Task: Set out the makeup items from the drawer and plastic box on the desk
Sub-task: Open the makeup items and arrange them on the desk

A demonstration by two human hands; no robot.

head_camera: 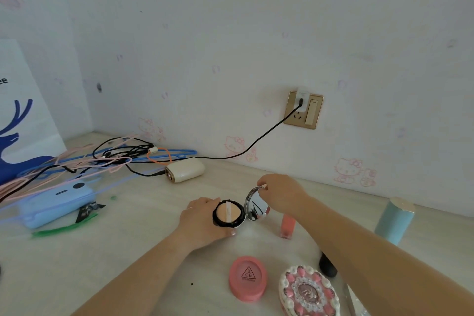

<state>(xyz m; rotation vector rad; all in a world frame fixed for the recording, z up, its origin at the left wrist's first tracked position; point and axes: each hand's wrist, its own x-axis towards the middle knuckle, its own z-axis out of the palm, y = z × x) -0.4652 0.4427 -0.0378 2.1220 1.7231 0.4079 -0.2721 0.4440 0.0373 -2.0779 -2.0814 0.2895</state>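
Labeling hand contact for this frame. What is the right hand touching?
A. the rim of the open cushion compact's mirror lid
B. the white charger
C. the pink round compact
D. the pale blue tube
A: the right hand pinches the top rim of the cushion compact's raised mirror lid, while the left hand holds its base.

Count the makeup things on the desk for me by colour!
Pink: 3, the round compact, ornate case, lip gloss tube
Black: 2, the open cushion compact, small black item
Light blue: 1, the tall tube
Total: 6
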